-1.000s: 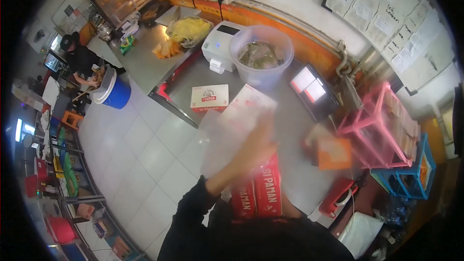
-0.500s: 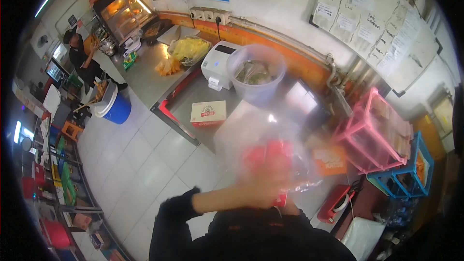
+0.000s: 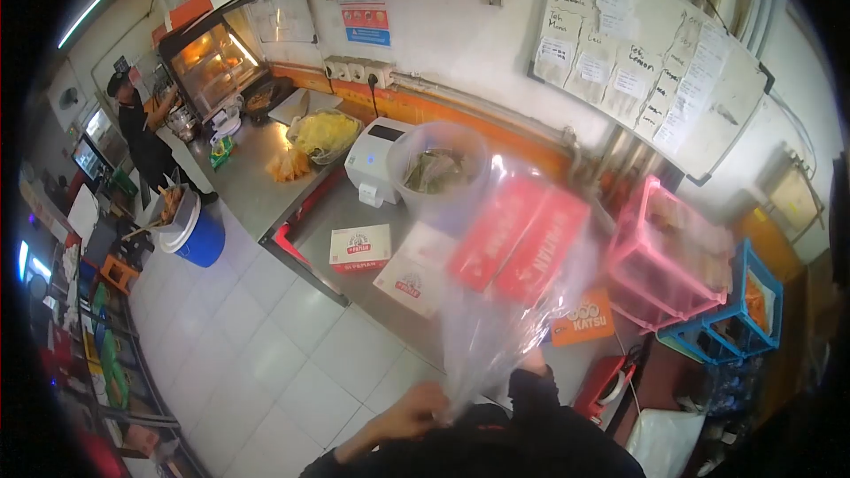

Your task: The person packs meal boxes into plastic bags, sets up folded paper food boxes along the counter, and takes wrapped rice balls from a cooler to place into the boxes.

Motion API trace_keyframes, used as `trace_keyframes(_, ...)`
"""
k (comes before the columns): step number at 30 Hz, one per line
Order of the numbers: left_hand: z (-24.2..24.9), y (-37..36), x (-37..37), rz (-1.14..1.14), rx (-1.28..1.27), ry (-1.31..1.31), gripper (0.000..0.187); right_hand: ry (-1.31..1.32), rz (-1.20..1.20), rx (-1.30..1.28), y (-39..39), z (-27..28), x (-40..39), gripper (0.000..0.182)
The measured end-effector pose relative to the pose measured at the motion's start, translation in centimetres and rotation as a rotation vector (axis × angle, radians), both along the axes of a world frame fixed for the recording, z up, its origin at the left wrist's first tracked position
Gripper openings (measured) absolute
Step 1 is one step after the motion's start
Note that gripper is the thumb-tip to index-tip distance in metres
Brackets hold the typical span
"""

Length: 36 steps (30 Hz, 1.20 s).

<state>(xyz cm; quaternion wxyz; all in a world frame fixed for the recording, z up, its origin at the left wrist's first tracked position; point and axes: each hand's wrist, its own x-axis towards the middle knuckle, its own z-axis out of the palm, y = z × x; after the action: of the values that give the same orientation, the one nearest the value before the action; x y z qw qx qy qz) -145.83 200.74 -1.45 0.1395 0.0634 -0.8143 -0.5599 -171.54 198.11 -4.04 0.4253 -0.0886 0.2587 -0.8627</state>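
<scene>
A clear plastic bag [image 3: 496, 336] is raised in front of me, its lower part gathered towards my body. Inside its upper part lie two red boxes [image 3: 522, 243] side by side, slightly blurred. My left hand [image 3: 416, 409] is closed on the bag's gathered end, low in the view. At the bag's right edge is my right hand [image 3: 531, 361], partly hidden by the film and my sleeve; it appears closed on the bag too. Behind the bag, a white-topped box [image 3: 409, 281] lies on the steel counter beside another printed box [image 3: 360, 246].
A label printer [image 3: 376, 164] and a translucent tub [image 3: 436, 168] stand along the wall. To the right are a pink rack [image 3: 668, 257], a blue basket [image 3: 739, 310], a red sealer-like device [image 3: 604, 385] and an orange card [image 3: 583, 320]. A co-worker [image 3: 146, 133] stands far left, near a blue bucket [image 3: 202, 239].
The bag with the red boxes has swung up and away from my body. My left forearm no longer crosses in front of it; my hands are now apart. The view has shifted slightly.
</scene>
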Motion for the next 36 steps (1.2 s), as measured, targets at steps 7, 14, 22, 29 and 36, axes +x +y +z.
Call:
trace_keyframes(7,5.0,-8.8,-5.2,0.528,-0.386,0.194,0.033,-0.061,-0.020,-0.006,3.4,-1.2,-0.3,0.045)
trace_keyframes(14,-3.9,-6.0,-10.2,0.316,-0.244,0.054,0.037,-0.227,-0.008,-0.019,5.9,-3.8,2.6,0.045)
trace_keyframes(22,-11.5,-5.5,-8.5,0.056,-0.163,-0.013,0.041,-0.220,-0.357,0.299,7.7,-4.4,4.6,0.040)
trace_keyframes(29,-21.9,2.3,-2.8,-0.300,-0.168,0.109,0.046,-0.315,-0.216,0.254,3.9,-10.1,7.2,0.050)
trace_keyframes(36,-22.7,-8.3,1.4,-0.437,0.508,-0.637,0.028,-0.426,-0.370,0.264,4.9,-16.9,8.2,0.050)
